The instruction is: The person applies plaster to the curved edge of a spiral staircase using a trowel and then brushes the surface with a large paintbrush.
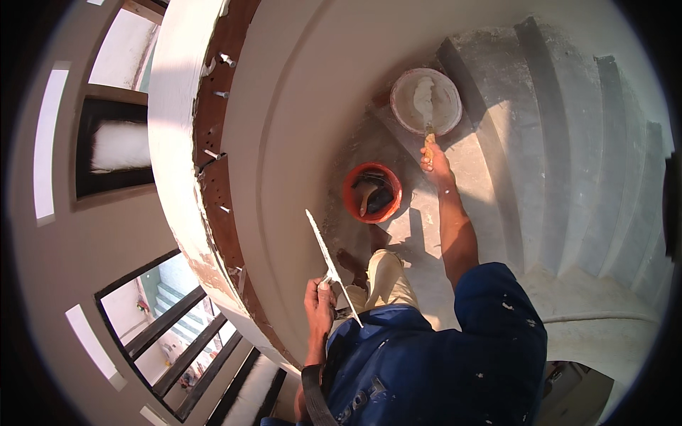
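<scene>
My left hand [320,305] is closed round the handle of a flat plastering trowel [321,241]. I see its plaster-coated blade almost edge-on, in front of the curved wall. With my right arm stretched forward, my right hand [436,165] grips the yellowish handle of a smaller trowel [429,140]. Its blade end reaches into the round bucket [393,106] and is hidden by plaster. Wet whitish plaster [424,96] fills the bucket, with a raised streak in the middle. An orange-red bucket [347,195] stands closer to me, holding a brush-like tool and dark items.
Curved grey steps [550,142] rise on the right. A pale curved wall [298,106] runs at the left, topped by a brown strip [217,131] with protruding pale bolts or plugs. Beyond it, dark horizontal bars [167,330] cross an opening. My legs are beside the red bucket.
</scene>
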Demonstrator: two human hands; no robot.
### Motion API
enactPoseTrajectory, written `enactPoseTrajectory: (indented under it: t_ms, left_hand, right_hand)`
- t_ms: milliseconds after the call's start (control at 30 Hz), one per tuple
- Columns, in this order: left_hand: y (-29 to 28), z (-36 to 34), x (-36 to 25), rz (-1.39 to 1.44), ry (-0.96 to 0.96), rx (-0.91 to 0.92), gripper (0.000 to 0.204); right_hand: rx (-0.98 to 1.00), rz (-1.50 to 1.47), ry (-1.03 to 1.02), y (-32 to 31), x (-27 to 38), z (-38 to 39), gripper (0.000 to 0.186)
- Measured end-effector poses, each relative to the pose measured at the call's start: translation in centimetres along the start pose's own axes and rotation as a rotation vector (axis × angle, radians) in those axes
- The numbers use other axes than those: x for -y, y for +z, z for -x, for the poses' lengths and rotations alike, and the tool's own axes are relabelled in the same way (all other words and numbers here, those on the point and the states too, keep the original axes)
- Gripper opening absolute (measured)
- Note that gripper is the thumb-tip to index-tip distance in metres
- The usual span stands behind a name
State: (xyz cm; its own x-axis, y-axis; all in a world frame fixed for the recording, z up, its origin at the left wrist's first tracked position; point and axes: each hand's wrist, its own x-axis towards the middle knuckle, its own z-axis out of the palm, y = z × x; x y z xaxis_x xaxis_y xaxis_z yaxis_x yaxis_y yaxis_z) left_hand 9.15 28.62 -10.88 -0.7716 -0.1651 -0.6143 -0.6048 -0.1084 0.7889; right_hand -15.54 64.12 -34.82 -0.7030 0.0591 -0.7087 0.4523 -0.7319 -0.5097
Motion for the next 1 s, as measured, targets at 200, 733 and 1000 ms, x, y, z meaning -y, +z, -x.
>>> enactPoseTrajectory:
  t_ms: [200, 733, 1000]
  left_hand:
    - [4.0, -3.8, -2.5, 0.178, -0.121, 0.072, 0.056]
    - [13.9, -7.1, -15.5, 0.520, -0.273, 0.538, 0.040]
    - [9.6, -6.6, -15.3, 0.542, -0.107, 0.492, 0.036]
  right_hand:
    - [0.040, 0.226, -0.112, -1.2, 3.0, 12.4, 0.023]
    - [-0.237, 1.134, -1.518, 5.1, -0.7, 30.5, 0.061]
    - [-0.376, 1.333, -1.529, -1.7, -0.1, 29.2, 0.065]
